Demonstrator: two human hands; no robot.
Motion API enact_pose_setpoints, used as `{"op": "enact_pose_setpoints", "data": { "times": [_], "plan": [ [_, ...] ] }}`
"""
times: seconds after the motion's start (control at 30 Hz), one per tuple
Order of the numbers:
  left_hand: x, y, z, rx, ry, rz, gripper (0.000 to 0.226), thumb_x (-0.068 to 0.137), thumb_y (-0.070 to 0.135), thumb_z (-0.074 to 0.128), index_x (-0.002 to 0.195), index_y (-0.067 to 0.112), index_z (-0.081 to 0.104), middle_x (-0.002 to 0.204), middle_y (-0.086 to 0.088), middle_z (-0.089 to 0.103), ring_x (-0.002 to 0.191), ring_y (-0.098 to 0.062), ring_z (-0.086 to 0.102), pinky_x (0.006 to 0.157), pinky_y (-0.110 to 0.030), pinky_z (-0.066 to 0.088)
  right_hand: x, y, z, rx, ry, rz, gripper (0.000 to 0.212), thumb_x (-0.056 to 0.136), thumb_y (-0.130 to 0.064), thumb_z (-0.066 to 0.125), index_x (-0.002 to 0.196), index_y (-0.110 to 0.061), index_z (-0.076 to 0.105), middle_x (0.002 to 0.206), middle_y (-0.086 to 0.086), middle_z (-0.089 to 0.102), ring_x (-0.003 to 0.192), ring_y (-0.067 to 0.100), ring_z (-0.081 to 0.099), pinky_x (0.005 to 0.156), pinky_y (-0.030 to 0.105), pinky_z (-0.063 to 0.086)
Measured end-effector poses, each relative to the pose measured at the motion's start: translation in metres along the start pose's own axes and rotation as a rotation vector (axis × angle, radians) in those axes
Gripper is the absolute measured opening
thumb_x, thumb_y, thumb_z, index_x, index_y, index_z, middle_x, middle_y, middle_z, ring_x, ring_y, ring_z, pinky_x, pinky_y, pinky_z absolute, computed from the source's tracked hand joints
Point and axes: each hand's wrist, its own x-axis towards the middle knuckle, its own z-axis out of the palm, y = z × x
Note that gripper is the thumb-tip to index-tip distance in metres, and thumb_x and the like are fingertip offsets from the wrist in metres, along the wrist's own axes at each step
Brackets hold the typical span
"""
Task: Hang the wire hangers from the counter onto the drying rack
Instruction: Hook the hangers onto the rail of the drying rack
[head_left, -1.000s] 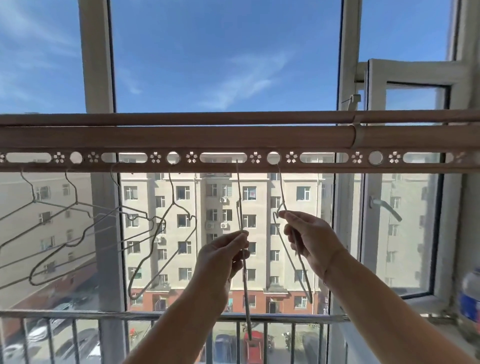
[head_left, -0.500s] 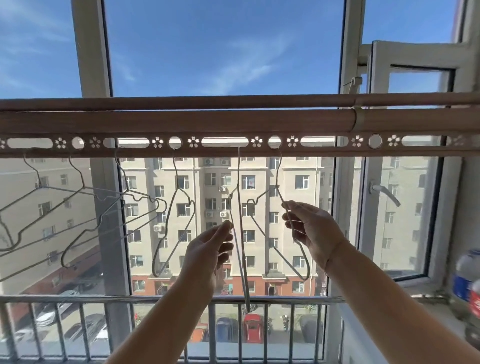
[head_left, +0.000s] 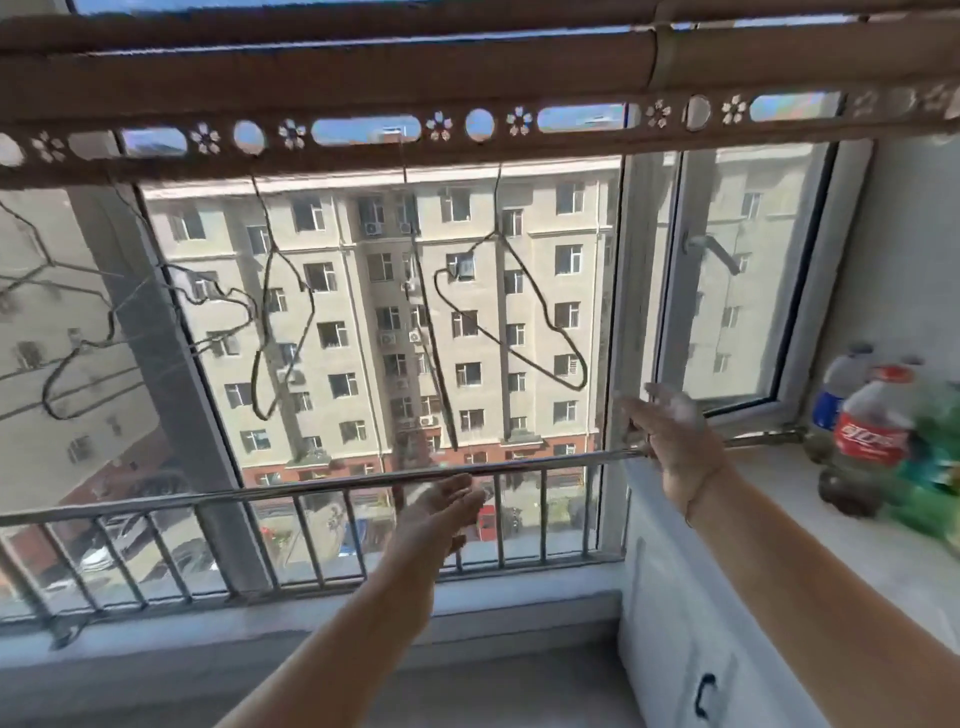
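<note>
Wire hangers (head_left: 511, 349) dangle in a row from the drying rack (head_left: 467, 78), hooks up at its punched strip. Three hang near the middle, more toward the rack's left end. Your left hand (head_left: 441, 512) is below them, fingers straight and loose, holding nothing. Your right hand (head_left: 670, 431) is by the counter's (head_left: 810, 519) left edge, fingers spread, empty, in front of the railing (head_left: 311, 486); contact unclear, blurred. Bottles (head_left: 872, 431) stand on the counter's far edge.

Bright window daylight, motion blur
</note>
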Motion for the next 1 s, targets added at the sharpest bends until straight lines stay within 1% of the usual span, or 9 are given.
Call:
{"op": "enact_pose_setpoints", "data": {
  "times": [0.07, 0.13, 0.2, 0.3, 0.43, 0.57, 0.67, 0.9, 1.0],
  "plan": [
    [-0.007, -0.015, 0.022, 0.058, -0.086, -0.016, 0.039, 0.081, 0.023, 0.070, 0.119, 0.019, 0.060, 0.110, 0.002, 0.068, 0.103, -0.016, 0.062, 0.087, -0.031, 0.044, -0.011, 0.014, -0.021, -0.007, 0.059, -0.003, 0.069, 0.076, -0.027, 0.073, 0.135, -0.012, 0.039, 0.101, 0.008, 0.052, 0.072, 0.013, 0.045, 0.056, 0.022, 0.036],
    [-0.012, -0.029, 0.046, 0.111, -0.163, -0.024, 0.047, 0.077, 0.026, 0.073, 0.121, 0.020, 0.058, 0.109, 0.005, 0.068, 0.099, -0.012, 0.063, 0.083, -0.027, 0.045, -0.025, 0.030, -0.043, -0.009, 0.115, -0.001, 0.068, 0.078, -0.022, 0.072, 0.135, -0.010, 0.037, 0.100, 0.005, 0.049, 0.076, 0.012, 0.047, 0.059, 0.021, 0.036],
    [-0.017, -0.045, 0.069, 0.148, -0.226, -0.047, 0.043, 0.078, 0.027, 0.072, 0.119, 0.022, 0.057, 0.108, 0.006, 0.068, 0.097, -0.010, 0.062, 0.082, -0.026, 0.045, -0.040, 0.047, -0.067, -0.017, 0.170, 0.010, 0.062, 0.079, -0.019, 0.071, 0.131, -0.011, 0.039, 0.102, 0.004, 0.050, 0.075, 0.007, 0.048, 0.059, 0.016, 0.038],
    [-0.027, -0.068, 0.108, 0.204, -0.324, -0.092, 0.036, 0.087, 0.022, 0.065, 0.122, 0.019, 0.056, 0.115, 0.002, 0.065, 0.101, -0.011, 0.061, 0.086, -0.026, 0.046, -0.062, 0.071, -0.111, -0.028, 0.262, 0.067, 0.051, 0.080, -0.017, 0.070, 0.120, -0.016, 0.039, 0.087, 0.003, 0.045, 0.067, 0.009, 0.043, 0.052, 0.011, 0.039],
    [-0.044, -0.088, 0.165, 0.148, -0.420, -0.141, 0.038, 0.087, 0.012, 0.063, 0.124, 0.012, 0.054, 0.116, -0.004, 0.063, 0.094, -0.006, 0.061, 0.069, -0.008, 0.049, -0.092, 0.103, -0.179, -0.106, 0.412, 0.132, 0.059, 0.079, -0.021, 0.072, 0.128, -0.007, 0.042, 0.102, 0.008, 0.047, 0.087, 0.016, 0.049, 0.069, 0.020, 0.039],
    [-0.060, -0.111, 0.223, 0.173, -0.526, -0.163, 0.041, 0.084, 0.015, 0.067, 0.124, 0.013, 0.056, 0.116, -0.005, 0.064, 0.095, -0.005, 0.062, 0.070, -0.008, 0.049, -0.130, 0.121, -0.247, -0.133, 0.531, 0.190, 0.061, 0.079, -0.022, 0.072, 0.130, -0.010, 0.041, 0.101, 0.004, 0.046, 0.092, 0.017, 0.050, 0.082, 0.027, 0.037],
    [-0.076, -0.129, 0.265, 0.195, -0.602, -0.194, 0.038, 0.084, 0.015, 0.068, 0.120, 0.016, 0.057, 0.114, -0.004, 0.065, 0.094, -0.004, 0.062, 0.067, -0.007, 0.048, -0.161, 0.131, -0.296, -0.186, 0.638, 0.238, 0.060, 0.079, -0.021, 0.072, 0.130, -0.010, 0.042, 0.102, 0.005, 0.046, 0.090, 0.018, 0.049, 0.079, 0.027, 0.039],
    [-0.115, -0.174, 0.348, 0.273, -0.746, -0.265, 0.035, 0.083, 0.022, 0.069, 0.116, 0.020, 0.060, 0.112, 0.000, 0.065, 0.095, -0.006, 0.061, 0.076, -0.020, 0.043, -0.241, 0.151, -0.394, -0.269, 0.913, 0.362, 0.054, 0.080, -0.016, 0.070, 0.126, -0.002, 0.047, 0.101, 0.008, 0.050, 0.090, 0.020, 0.050, 0.079, 0.028, 0.038],
    [-0.133, -0.195, 0.379, 0.317, -0.807, -0.289, 0.033, 0.083, 0.022, 0.069, 0.114, 0.020, 0.061, 0.108, 0.000, 0.065, 0.089, -0.005, 0.059, 0.073, -0.020, 0.043, -0.276, 0.161, -0.427, -0.276, 1.048, 0.420, 0.049, 0.080, -0.012, 0.069, 0.123, 0.001, 0.050, 0.097, 0.009, 0.050, 0.087, 0.020, 0.049, 0.071, 0.025, 0.039]
  ]
}}
